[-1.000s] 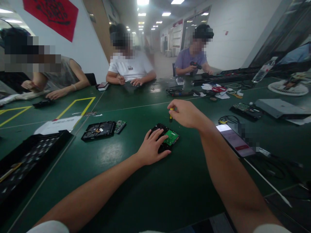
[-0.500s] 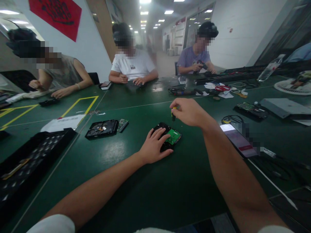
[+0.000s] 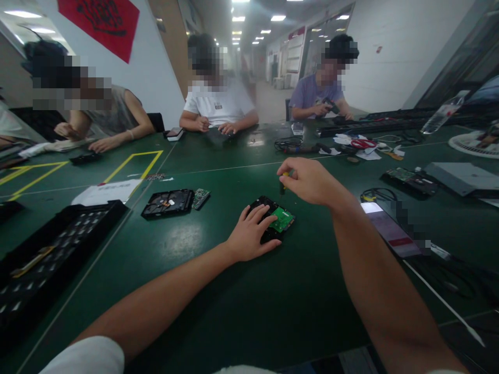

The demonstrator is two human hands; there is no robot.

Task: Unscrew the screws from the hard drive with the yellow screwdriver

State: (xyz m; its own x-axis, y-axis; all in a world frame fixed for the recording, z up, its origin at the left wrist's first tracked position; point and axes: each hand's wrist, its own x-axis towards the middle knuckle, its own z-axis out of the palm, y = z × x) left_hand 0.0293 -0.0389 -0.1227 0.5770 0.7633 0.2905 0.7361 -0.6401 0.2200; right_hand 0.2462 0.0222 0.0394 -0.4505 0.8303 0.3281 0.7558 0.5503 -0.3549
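A black hard drive [image 3: 268, 212] with a green circuit board [image 3: 283, 219] on top lies on the green table [image 3: 218, 291] in front of me. My left hand [image 3: 250, 235] lies flat on its near left part, fingers spread, pressing it down. My right hand [image 3: 310, 181] hovers just beyond the drive, fingers pinched round a small yellow-and-black screwdriver [image 3: 283, 182] that points down toward the drive's far edge.
An opened hard drive [image 3: 167, 202] and a loose circuit board [image 3: 201, 198] lie to the left. A black tray [image 3: 47, 254] stands at the near left, a phone [image 3: 388, 228] and cables at my right. Three people sit across the table.
The whole view has shifted slightly as my head moved. My hands keep their hold; the right hand with the screwdriver sits a little nearer the drive's far edge.
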